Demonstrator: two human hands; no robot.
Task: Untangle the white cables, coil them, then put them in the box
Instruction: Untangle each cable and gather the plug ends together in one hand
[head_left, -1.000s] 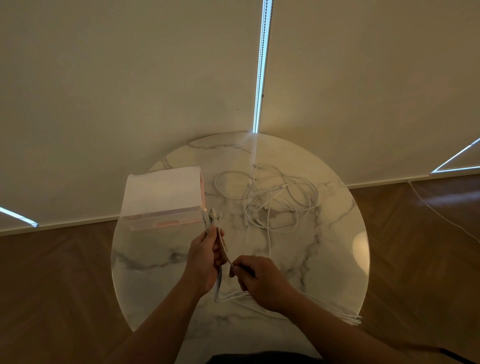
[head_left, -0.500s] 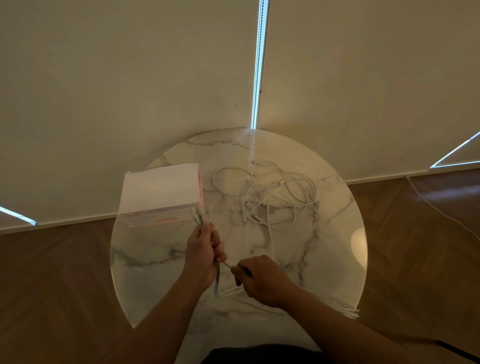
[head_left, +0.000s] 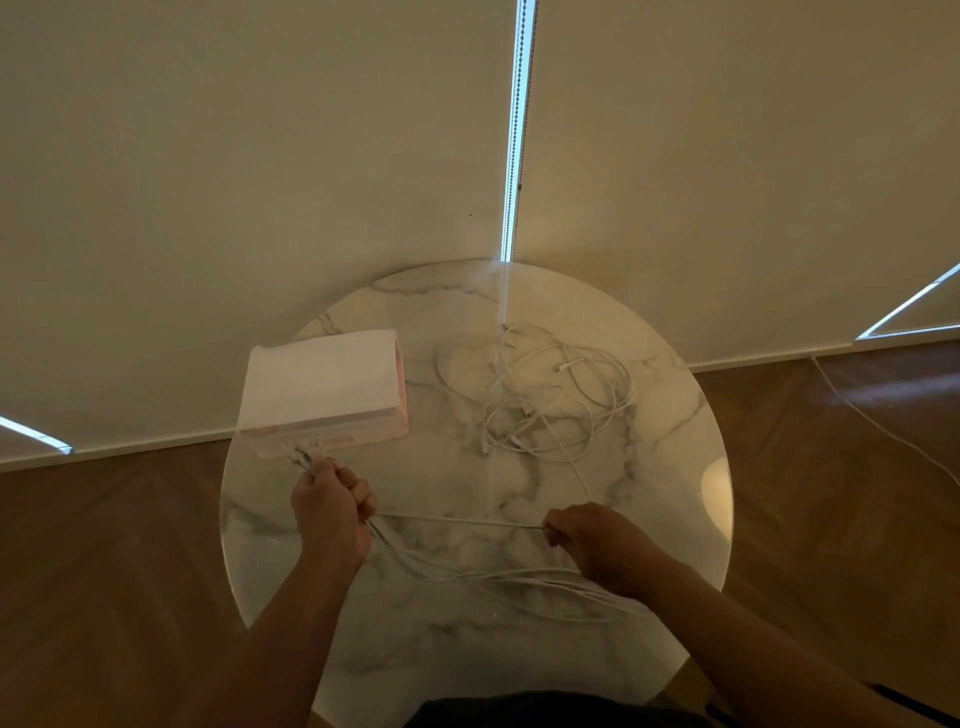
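A tangle of white cables (head_left: 556, 397) lies on the far right part of the round marble table (head_left: 670, 426). My left hand (head_left: 330, 506) grips a bundle of cable ends, whose plugs (head_left: 306, 453) stick out above the fist near the pink-white box (head_left: 322, 389). My right hand (head_left: 589, 538) pinches one white cable (head_left: 457, 519) stretched taut between the two hands. Several more strands (head_left: 498, 582) trail from my left hand across the table under my right forearm.
The box stands at the table's left side, close to the edge. Wooden floor surrounds the table, and a thin white cord (head_left: 883, 431) runs over the floor at the right. Closed blinds fill the wall behind.
My right hand has slid to the right along the cable, away from my left hand, pulling a length straight. My left hand moved slightly left, toward the box.
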